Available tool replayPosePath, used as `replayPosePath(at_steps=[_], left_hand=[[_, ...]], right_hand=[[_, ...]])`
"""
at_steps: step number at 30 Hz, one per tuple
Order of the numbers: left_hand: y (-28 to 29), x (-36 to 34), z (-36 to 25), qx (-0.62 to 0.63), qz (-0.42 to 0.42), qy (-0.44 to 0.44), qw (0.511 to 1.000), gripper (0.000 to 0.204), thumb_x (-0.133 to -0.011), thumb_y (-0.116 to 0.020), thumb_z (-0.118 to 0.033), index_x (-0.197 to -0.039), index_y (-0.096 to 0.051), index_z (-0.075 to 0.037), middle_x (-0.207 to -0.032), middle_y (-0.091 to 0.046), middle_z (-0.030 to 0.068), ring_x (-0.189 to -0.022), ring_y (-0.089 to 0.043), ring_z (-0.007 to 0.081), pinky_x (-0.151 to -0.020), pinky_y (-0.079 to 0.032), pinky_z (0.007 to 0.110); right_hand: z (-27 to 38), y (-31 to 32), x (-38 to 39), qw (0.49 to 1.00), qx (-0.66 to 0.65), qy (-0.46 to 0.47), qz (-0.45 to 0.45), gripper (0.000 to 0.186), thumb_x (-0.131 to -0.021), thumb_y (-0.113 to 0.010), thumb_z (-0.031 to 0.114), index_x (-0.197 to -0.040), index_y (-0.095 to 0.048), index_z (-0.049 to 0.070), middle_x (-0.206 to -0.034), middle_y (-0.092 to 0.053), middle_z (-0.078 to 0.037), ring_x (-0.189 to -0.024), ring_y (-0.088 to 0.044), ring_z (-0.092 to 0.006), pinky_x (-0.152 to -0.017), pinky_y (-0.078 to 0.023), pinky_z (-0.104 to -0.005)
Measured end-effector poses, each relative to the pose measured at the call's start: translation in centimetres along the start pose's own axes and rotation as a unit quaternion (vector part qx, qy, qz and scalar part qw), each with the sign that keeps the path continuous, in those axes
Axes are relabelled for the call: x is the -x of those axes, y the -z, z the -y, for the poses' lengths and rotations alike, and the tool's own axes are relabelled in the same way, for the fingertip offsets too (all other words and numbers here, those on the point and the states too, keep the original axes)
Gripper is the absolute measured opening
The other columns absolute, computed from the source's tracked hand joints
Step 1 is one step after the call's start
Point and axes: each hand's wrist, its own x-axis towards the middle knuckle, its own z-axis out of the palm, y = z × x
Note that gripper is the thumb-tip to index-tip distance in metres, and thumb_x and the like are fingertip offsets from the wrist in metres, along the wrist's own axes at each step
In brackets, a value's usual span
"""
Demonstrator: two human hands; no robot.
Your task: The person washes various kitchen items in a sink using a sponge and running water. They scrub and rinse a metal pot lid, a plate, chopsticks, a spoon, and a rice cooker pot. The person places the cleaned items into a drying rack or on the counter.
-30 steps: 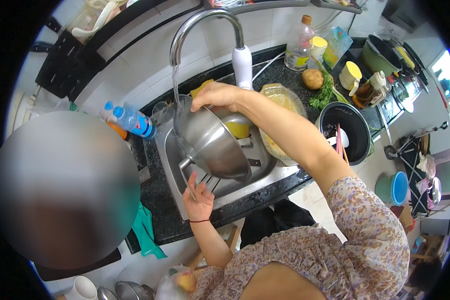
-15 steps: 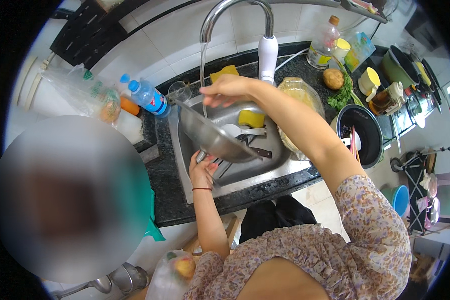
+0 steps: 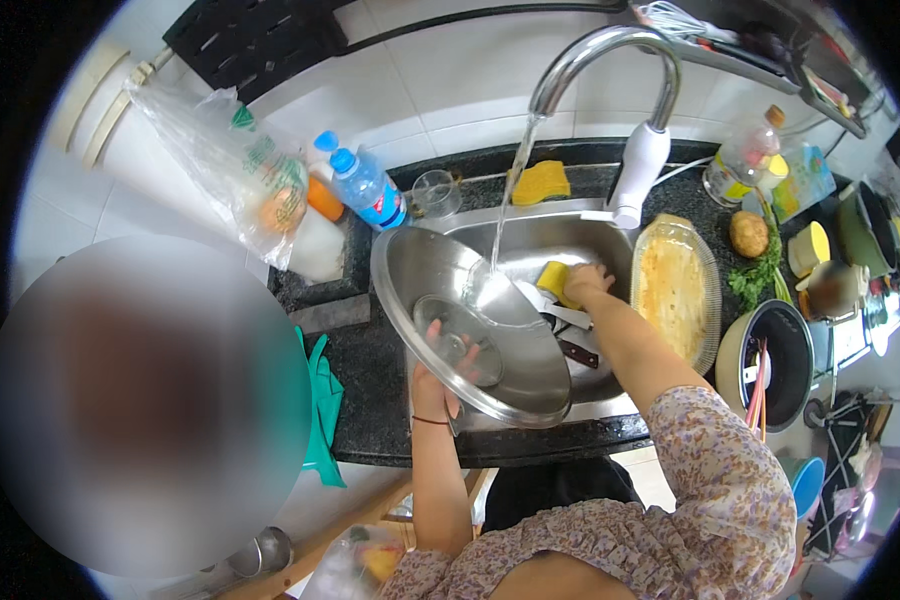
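Observation:
My left hand [image 3: 450, 362] holds a large steel pot lid [image 3: 530, 350] tilted over the left of the sink, inner side up. Its fingers show through the lid's round clear middle, around the knob beneath. Water [image 3: 511, 190] pours from the tap [image 3: 610, 40] onto the lid's inner face. Down in the sink [image 3: 605, 235], my right hand [image 3: 588, 284] has its fingers closed at the right side of a yellow sponge [image 3: 552, 278]; its fingertips are partly hidden. A knife with a brown handle [image 3: 578, 353] and white-handled utensils [image 3: 567, 315] lie there, partly covered by the lid.
Behind the sink lies another yellow sponge [image 3: 540, 183], near a clear glass [image 3: 436, 194] and a blue-capped bottle [image 3: 370, 190]. To the right stand a ribbed glass dish [image 3: 675, 290], a potato [image 3: 749, 234], green herbs [image 3: 758, 275] and a dark-lined pot [image 3: 770, 365]. Green gloves [image 3: 325, 410] hang at left.
My right hand has moved from the running water down to the sponge in the sink. The lid now tips its inside toward me, under the stream. The whole view has shifted.

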Motion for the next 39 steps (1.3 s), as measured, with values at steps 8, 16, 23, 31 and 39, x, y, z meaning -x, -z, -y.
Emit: replayPosePath(at_steps=[8, 16, 23, 31, 39], left_hand=[[-0.5, -2.1, 1.9, 0.050, -0.015, 0.003, 0.999, 0.057, -0.077, -0.042, 0.006, -0.130, -0.035, -0.013, -0.106, -0.054, 0.0175, -0.095, -0.058, 0.0349, -0.072, -0.052, 0.038], [-2.7, -4.1, 2.6, 0.051, -0.022, -0.027, 0.998, 0.066, -0.066, -0.038, 0.013, -0.129, -0.037, -0.007, -0.107, -0.052, 0.0154, -0.095, -0.058, 0.0296, -0.079, -0.051, 0.036], [-5.7, -2.7, 5.3, 0.130, -0.001, -0.057, 0.990, 0.042, -0.083, -0.049, -0.006, -0.124, -0.041, -0.006, -0.107, -0.052, 0.0117, -0.099, -0.054, 0.0267, -0.084, -0.050, 0.043], [-3.8, -1.7, 6.5, 0.111, -0.012, -0.096, 0.989, 0.036, -0.089, -0.045, -0.021, -0.124, -0.044, -0.011, -0.114, -0.050, 0.0133, -0.101, -0.054, 0.0262, -0.088, -0.047, 0.041], [-4.5, -2.2, 7.9, 0.116, -0.005, -0.029, 0.993, 0.035, -0.087, -0.052, -0.027, -0.121, -0.047, -0.020, -0.109, -0.051, 0.0135, -0.093, -0.058, 0.0340, -0.061, -0.055, 0.033]], right_hand=[[6.4, 8.5, 5.7, 0.956, -0.064, 0.245, -0.149, 0.035, -0.073, -0.060, 0.028, -0.097, -0.056, 0.004, -0.088, -0.063, -0.017, -0.083, -0.063, -0.0313, -0.071, -0.051, -0.0385], [5.8, 7.6, 11.8, 0.803, -0.157, 0.571, 0.068, 0.024, -0.065, -0.058, 0.009, -0.089, -0.055, 0.007, -0.088, -0.061, -0.016, -0.083, -0.059, -0.0336, -0.071, -0.046, -0.0373], [2.5, 8.5, 9.3, 0.798, -0.079, 0.596, 0.041, 0.019, -0.064, -0.055, 0.005, -0.082, -0.059, 0.009, -0.077, -0.062, -0.013, -0.078, -0.059, -0.0305, -0.067, -0.045, -0.0382], [-0.1, 12.2, 13.7, 0.697, 0.075, 0.669, 0.246, 0.024, -0.064, -0.055, 0.005, -0.087, -0.061, 0.011, -0.078, -0.063, -0.009, -0.080, -0.061, -0.0264, -0.069, -0.046, -0.0380], [5.5, 9.7, 8.9, 0.795, -0.032, 0.605, -0.043, 0.015, -0.066, -0.057, 0.005, -0.081, -0.058, 0.008, -0.082, -0.062, -0.014, -0.085, -0.059, -0.0337, -0.070, -0.046, -0.0423]])
